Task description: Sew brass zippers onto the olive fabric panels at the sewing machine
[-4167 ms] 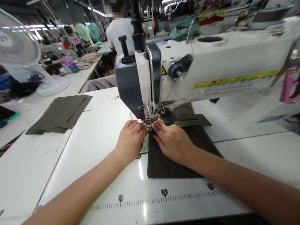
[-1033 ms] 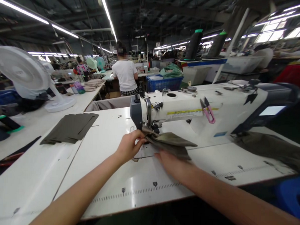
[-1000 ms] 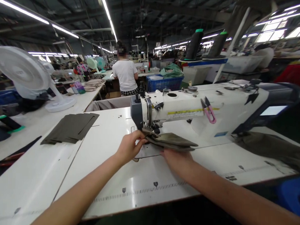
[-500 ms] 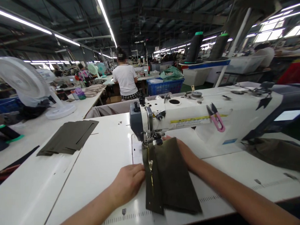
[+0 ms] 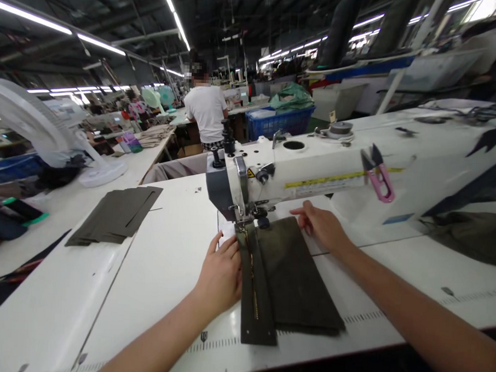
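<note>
Under the needle end of a white sewing machine (image 5: 248, 191) lies a dark olive fabric piece (image 5: 299, 276) with a brass zipper (image 5: 252, 271) running down its left strip. My left hand (image 5: 222, 270) rests flat at the strip's left edge, fingers stretched toward the presser foot, its inner side touching the cloth. My right hand (image 5: 320, 225) is just off the fabric's upper right edge, beneath the machine arm. Its index finger points left and the other fingers are curled loosely, with nothing seen in them.
A stack of olive fabric panels (image 5: 115, 216) lies to the left on the table. Pink-handled thread snips (image 5: 378, 175) sit against the machine arm. A white fan (image 5: 96, 165) and thread cones (image 5: 22, 214) are farther left. A person in a white shirt (image 5: 205, 113) stands beyond.
My left hand has slid forward along the strip, its fingers now straighter. My right hand has come out from behind the fabric to its right. The zipper pull no longer shows mid-strip. The view has shifted.
</note>
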Demonstrator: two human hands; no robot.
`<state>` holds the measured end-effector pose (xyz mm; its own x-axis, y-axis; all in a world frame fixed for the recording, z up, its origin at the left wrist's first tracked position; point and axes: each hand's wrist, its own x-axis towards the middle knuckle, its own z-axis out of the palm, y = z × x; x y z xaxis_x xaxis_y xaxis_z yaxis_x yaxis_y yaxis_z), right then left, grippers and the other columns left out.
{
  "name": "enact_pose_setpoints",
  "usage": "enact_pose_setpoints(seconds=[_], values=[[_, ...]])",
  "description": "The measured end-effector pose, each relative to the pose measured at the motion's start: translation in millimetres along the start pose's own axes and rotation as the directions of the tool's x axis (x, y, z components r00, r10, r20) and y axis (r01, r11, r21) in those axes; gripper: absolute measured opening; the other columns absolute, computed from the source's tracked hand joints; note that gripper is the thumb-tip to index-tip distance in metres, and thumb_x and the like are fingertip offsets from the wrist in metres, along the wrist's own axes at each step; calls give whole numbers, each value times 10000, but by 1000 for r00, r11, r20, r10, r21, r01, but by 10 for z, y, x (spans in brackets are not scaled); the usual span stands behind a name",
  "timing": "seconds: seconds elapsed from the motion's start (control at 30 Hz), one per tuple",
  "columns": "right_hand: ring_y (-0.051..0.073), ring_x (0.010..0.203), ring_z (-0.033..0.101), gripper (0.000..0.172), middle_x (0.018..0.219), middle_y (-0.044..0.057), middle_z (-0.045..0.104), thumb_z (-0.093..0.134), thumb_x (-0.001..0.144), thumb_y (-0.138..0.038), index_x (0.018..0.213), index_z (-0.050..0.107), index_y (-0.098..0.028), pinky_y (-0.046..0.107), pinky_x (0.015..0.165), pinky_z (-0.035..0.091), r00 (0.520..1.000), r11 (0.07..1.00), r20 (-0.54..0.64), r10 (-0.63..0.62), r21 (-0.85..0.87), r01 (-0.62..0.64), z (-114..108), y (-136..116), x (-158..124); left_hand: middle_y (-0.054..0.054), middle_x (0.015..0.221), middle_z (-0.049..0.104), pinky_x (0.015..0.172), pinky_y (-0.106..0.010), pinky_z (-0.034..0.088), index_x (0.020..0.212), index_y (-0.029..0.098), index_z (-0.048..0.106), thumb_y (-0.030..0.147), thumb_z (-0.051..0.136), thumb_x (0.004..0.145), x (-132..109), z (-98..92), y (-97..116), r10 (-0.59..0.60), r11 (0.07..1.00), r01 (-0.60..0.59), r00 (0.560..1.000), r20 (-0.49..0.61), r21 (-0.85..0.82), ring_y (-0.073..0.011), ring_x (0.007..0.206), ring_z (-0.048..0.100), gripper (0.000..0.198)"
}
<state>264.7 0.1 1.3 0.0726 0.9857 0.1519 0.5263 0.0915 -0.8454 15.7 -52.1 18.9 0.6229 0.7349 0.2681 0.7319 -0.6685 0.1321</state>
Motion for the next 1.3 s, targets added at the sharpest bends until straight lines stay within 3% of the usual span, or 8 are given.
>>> enact_pose_setpoints(seconds=[0.13,0.23,0.33,0.67,0.8,0.87,1.03,1.3], values=[[185,672,565,351,699,36,607,530,753,-521,732,606,-179,274,607,402,999,942,16,-44,-331,47,94,-87,39,-120,1136,590,1051,-551,183,1032,147,591,90,453,628,-8,-26,17,-16,1000,16,1000,-17,-9,-288,1175,438,431],[224,791,571,381,861,94,611,568,727,-529,801,571,-155,290,640,403,999,840,18,-41,-541,44,176,-163,78,-124,1140,588,1043,-566,189,1044,148,587,86,460,627,-1,-28,24,-23,1000,22,999,-37,-10,-298,1171,440,440],[226,741,589,380,806,92,630,533,762,-536,793,555,-158,285,593,392,997,780,72,20,-625,29,191,-235,121,-128,1139,589,1044,-570,186,1060,145,583,88,471,627,1,-22,25,-16,1000,16,999,-38,-1,-304,1171,439,450],[193,713,593,136,750,49,640,483,874,-275,899,543,-155,265,639,385,964,700,172,-201,-663,264,141,-219,176,-153,1091,605,1041,-554,221,1015,118,590,117,469,654,21,16,22,10,998,-8,1000,-19,65,-312,1134,476,381],[249,834,568,120,855,134,627,456,865,-156,861,566,-108,341,722,405,946,625,166,-279,-716,310,182,-270,64,-152,1094,597,1025,-545,262,1000,132,576,116,470,645,5,27,30,8,999,-5,998,-67,52,-308,1123,483,371],[267,913,540,169,914,149,612,424,869,-132,828,587,-108,384,792,401,907,588,204,-369,-704,398,259,-374,-78,-143,1073,599,1012,-542,290,981,142,564,111,459,652,-18,43,19,-9,1000,11,995,-95,21,-298,1102,497,347],[244,1086,497,304,1125,163,580,364,888,-161,1061,578,-30,377,960,391,692,553,296,-658,-435,711,598,-470,-449,-175,1160,527,966,-517,386,1143,113,433,90,413,698,-84,147,-70,-33,999,32,972,-231,-8,-275,1128,473,446],[255,1213,403,389,1253,201,493,327,882,-139,1174,511,39,385,1037,332,673,585,379,-636,-332,740,633,-336,-398,-229,1195,521,971,-501,411,1104,35,534,37,388,660,-42,208,-188,188,982,-183,972,-143,46,-308,1149,472,468]])
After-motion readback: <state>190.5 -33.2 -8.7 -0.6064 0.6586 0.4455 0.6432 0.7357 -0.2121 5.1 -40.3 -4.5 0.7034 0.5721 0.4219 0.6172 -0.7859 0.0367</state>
